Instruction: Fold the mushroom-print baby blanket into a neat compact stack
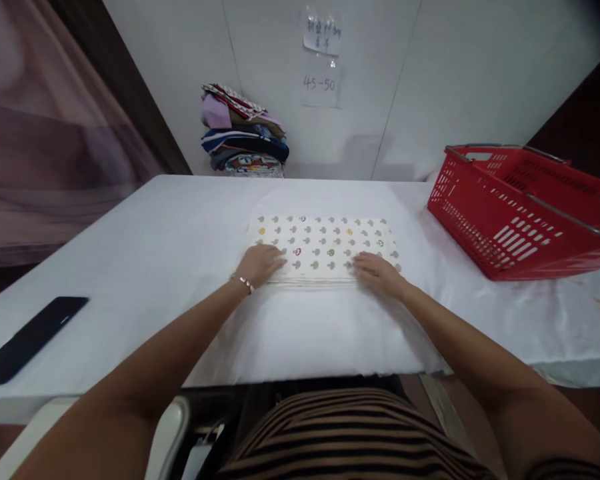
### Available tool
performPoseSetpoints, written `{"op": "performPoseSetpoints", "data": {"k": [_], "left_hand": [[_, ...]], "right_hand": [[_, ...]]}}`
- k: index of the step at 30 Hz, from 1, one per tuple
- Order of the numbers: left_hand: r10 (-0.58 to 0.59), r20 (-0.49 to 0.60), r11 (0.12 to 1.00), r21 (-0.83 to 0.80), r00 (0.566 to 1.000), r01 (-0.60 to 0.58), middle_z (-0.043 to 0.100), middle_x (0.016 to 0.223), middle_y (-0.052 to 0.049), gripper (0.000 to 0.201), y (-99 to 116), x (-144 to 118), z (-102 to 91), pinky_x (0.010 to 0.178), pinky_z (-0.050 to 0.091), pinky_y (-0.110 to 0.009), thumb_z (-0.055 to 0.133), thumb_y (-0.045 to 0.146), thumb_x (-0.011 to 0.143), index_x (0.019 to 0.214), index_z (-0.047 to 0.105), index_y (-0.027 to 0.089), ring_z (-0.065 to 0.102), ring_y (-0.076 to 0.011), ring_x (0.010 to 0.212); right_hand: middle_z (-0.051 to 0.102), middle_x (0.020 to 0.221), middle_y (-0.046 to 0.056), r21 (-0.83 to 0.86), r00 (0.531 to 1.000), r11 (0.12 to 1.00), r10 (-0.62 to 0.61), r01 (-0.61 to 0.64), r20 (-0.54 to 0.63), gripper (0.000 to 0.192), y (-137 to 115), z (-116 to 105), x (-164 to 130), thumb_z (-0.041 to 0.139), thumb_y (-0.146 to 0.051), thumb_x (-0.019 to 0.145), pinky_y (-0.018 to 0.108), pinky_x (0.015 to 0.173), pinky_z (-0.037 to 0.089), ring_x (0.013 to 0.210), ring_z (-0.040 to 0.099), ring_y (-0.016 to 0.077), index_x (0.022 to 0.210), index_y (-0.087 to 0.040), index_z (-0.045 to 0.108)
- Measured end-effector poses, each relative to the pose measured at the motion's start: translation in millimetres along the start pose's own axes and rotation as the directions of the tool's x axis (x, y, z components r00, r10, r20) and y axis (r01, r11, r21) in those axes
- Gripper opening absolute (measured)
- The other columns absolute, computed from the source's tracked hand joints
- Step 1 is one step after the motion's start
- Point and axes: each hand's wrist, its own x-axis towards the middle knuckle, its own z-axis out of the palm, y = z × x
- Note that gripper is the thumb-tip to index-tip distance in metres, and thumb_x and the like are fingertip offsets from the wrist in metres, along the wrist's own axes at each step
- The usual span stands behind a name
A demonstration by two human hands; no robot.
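Left hand point(260, 263), right hand point(379, 272) flat, fingers spread, on one folded patterned cloth point(325, 243); one red basket point(520, 207) right.

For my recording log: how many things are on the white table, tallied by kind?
Folded patterned cloth, under the left hand and right hand: 1
Red basket: 1
Stack of folded clothes at the wall: 1
Black phone: 1
Total: 4

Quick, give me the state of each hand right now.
Left hand: open, palm down, flat on the folded patterned cloth, holding nothing.
Right hand: open, flat on the same cloth, holding nothing.
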Motion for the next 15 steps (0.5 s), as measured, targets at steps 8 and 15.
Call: {"op": "performPoseSetpoints", "data": {"k": [8,15], "left_hand": [[0.104,-0.059,0.991,-0.074,0.993,-0.108,0.063,0.106,-0.008,0.032,35.3,-38.2,14.6,0.089,0.041,-0.038,0.049,0.043,0.088,0.101,0.066,0.020,0.055,-0.0217,0.099],[0.049,0.031,0.995,-0.083,0.998,-0.046,0.062,0.105,-0.007,0.031,37.0,-33.2,11.7,0.088,0.040,-0.038,0.056,0.043,0.083,0.105,0.066,0.023,0.054,-0.0221,0.097]], "right_hand": [[0.062,0.111,0.010,-0.110,0.991,0.985,-0.126,0.131,0.048,0.030,-27.8,10.9,2.0,0.051,-0.038,0.088,0.041,0.088,0.045,0.103,0.055,0.0252,0.109,-0.023,0.066],[0.062,0.105,0.010,-0.215,0.992,0.970,-0.094,0.109,0.082,0.027,-40.6,15.4,7.2,0.052,-0.032,0.087,0.040,0.086,0.042,0.096,0.053,0.0247,0.105,-0.021,0.067]]}}
